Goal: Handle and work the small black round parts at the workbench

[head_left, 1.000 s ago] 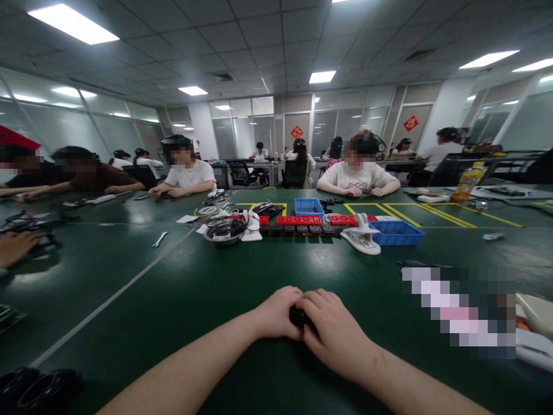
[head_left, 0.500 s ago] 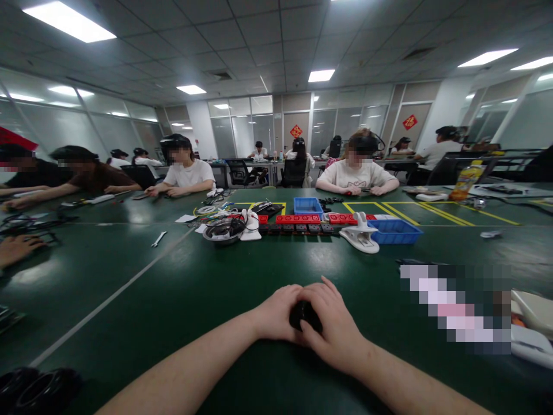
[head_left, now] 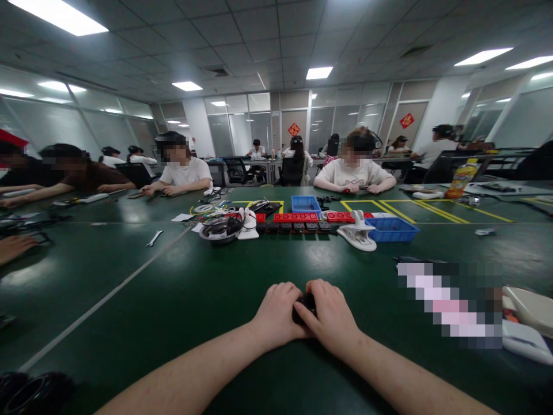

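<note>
A small dark round object [head_left: 305,308] sits between my two hands, low over the green table [head_left: 207,288] near its front. From the left side, my left hand [head_left: 280,311] wraps round it, and my right hand [head_left: 330,314] closes on it from the right with the thumb across its front. Both hands hold it, and the fingers largely cover it, so its full shape is hidden.
Beyond my hands lie a metal bowl of cables [head_left: 221,229], red sockets [head_left: 298,218], a white clamp [head_left: 359,231] and a blue bin [head_left: 394,229]. A wrench [head_left: 154,238] is at left, white devices [head_left: 525,340] at right. Several people sit around.
The fingers of my right hand have shifted and lie closer together over the dark object. My left hand's fingers now show more beside it. The view has shifted slightly.
</note>
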A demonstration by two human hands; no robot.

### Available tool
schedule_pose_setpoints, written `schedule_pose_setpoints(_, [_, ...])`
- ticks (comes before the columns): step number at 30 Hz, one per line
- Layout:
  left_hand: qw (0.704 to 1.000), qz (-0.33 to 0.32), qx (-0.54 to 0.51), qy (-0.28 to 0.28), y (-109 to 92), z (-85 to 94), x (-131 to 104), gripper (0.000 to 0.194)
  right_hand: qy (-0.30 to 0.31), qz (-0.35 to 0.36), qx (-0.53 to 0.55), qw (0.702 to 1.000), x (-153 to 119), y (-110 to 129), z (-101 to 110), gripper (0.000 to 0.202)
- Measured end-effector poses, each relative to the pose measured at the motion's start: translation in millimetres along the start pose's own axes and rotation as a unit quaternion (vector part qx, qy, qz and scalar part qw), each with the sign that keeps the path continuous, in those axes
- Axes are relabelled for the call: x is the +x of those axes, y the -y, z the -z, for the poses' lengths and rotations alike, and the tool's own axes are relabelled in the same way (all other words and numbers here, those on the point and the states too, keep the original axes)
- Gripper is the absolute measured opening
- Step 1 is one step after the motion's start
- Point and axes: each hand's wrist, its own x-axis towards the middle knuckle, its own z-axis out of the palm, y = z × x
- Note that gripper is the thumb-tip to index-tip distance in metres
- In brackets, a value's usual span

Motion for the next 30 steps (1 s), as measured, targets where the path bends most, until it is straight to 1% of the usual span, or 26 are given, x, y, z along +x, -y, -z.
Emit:
schedule_pose_setpoints(2, [1.0, 0.004, 0.006, 0.0, -0.7, 0.8, 0.0, 0.036, 0.0, 0.002, 0.0, 1.0, -0.4, 0.2, -0.6, 0.017])
schedule_pose_setpoints(4, [1.0, 0.003, 0.005, 0.002, -1.1, 1.5, 0.1, 0.033, -0.002, 0.004, -0.001, 1.0, -0.6, 0.6, -0.4, 0.016])
schedule_pose_setpoints(9, [0.999, -0.03, -0.026, 0.0, 2.6, 3.0, 1.5, 0.036, 0.0, 0.035, 0.014, 0.999, 0.5, 1.7, 7.7, 0.012])
schedule_pose_setpoints(11, [0.998, -0.049, -0.048, 0.009, 6.6, 4.4, 2.7, 0.036, 0.011, 0.062, 0.037, 0.997, 0.7, 2.3, 12.4, 0.012])
schedule_pose_setpoints(15, [0.99, -0.082, -0.102, 0.05, 16.4, 8.1, 5.3, 0.036, 0.03, 0.133, 0.101, 0.985, -1.4, 3.4, 17.6, 0.026])
schedule_pose_setpoints(19, [0.981, -0.113, -0.133, 0.081, 22.4, 9.3, 7.2, 0.03, 0.036, 0.202, 0.148, 0.967, -6.1, 4.6, 18.5, 0.023])
schedule_pose_setpoints(21, [0.978, -0.129, -0.141, 0.086, 23.3, 8.6, 7.8, 0.03, 0.03, 0.227, 0.181, 0.956, -8.0, 5.7, 19.0, 0.023])
schedule_pose_setpoints(24, [0.975, -0.146, -0.147, 0.081, 24.0, 6.6, 8.2, 0.034, 0.023, 0.224, 0.213, 0.951, -9.9, 7.7, 19.7, 0.025])
schedule_pose_setpoints(28, [0.976, -0.15, -0.134, 0.084, 24.5, 5.7, 7.2, 0.036, 0.016, 0.221, 0.215, 0.951, -10.9, 9.2, 20.9, 0.026])
schedule_pose_setpoints(30, [0.977, -0.153, -0.128, 0.079, 23.7, 7.3, 6.2, 0.045, -0.002, 0.22, 0.206, 0.953, -9.9, 9.0, 22.3, 0.025])
